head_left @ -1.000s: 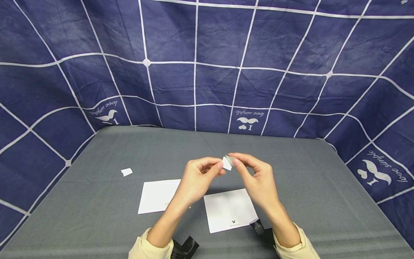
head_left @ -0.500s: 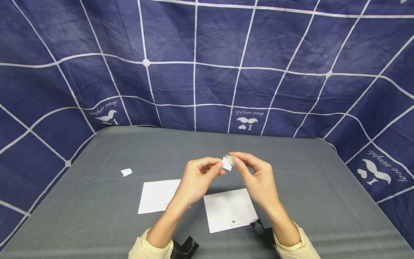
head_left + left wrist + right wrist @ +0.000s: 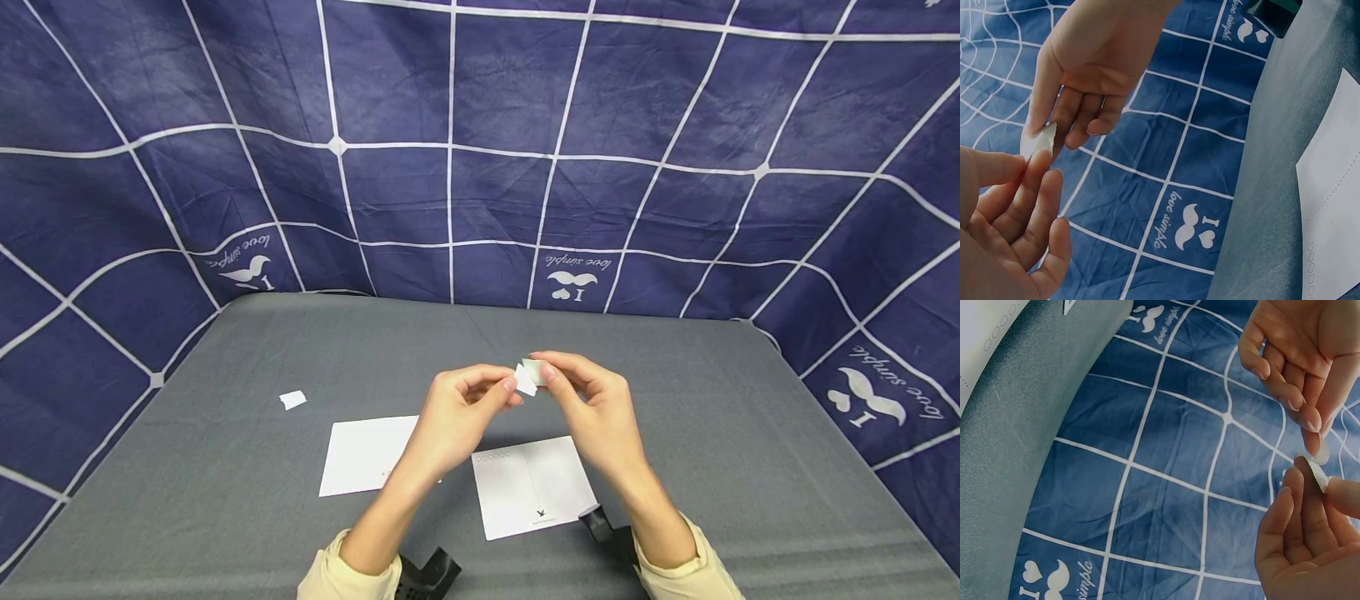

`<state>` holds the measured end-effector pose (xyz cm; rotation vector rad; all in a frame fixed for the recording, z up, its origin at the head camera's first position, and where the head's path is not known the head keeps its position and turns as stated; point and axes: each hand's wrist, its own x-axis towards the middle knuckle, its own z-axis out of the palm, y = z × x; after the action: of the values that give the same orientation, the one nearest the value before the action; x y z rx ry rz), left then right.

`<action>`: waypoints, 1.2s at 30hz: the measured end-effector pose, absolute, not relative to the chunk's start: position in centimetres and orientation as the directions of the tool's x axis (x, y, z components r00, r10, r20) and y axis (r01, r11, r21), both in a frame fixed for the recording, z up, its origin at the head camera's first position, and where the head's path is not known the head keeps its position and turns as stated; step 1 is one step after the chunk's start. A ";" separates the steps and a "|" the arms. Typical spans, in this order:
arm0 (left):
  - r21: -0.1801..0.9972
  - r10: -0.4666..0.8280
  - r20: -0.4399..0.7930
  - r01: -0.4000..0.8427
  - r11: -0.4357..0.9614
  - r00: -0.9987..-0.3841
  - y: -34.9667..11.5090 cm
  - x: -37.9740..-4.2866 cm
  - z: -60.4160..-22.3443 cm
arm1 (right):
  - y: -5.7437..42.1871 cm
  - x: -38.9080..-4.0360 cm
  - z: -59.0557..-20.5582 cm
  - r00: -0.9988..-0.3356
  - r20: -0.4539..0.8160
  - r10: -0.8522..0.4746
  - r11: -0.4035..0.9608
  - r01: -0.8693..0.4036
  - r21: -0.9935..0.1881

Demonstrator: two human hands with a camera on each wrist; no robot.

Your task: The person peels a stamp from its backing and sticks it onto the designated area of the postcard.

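Both hands are raised over the table, fingertips close together. Between thumb and fingers my left hand pinches a small white piece of paper. My right hand pinches a small pale stamp by its right side, against the white piece in the head view. The serrated edge of the stamp shows in the right wrist view. Fingers hide much of both pieces. Below the hands lie a white envelope with a row of small circles and a plain white envelope, partly covered by my left forearm.
A small torn scrap of white paper lies on the grey table at the left. Dark blue cloth with white grid lines surrounds the table at the back and sides. Black camera mounts hang under the wrists.
The stamp in my right hand has tilted and turned slightly, showing more of its pale face beside the white piece. My left hand and the things on the table stay in place.
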<state>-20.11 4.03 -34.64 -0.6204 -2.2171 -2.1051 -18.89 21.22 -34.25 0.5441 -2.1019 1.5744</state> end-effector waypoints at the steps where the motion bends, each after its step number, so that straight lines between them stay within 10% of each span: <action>1: 0.955 0.268 0.284 0.298 0.011 -0.921 4.0 -20.1 -34.6 | 21.2 -18.9 -34.3 -0.820 0.571 -0.042 0.262 -0.561 -0.785; 36: 0.957 0.271 0.273 0.290 0.024 -0.923 4.0 -20.2 -34.7 | 21.5 -19.3 -34.2 -0.878 0.478 -0.003 0.194 -0.469 -0.861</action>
<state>-20.24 4.00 -34.68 -0.6133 -2.2380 -2.0966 -19.30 21.55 -34.17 0.4436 -2.1058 1.7285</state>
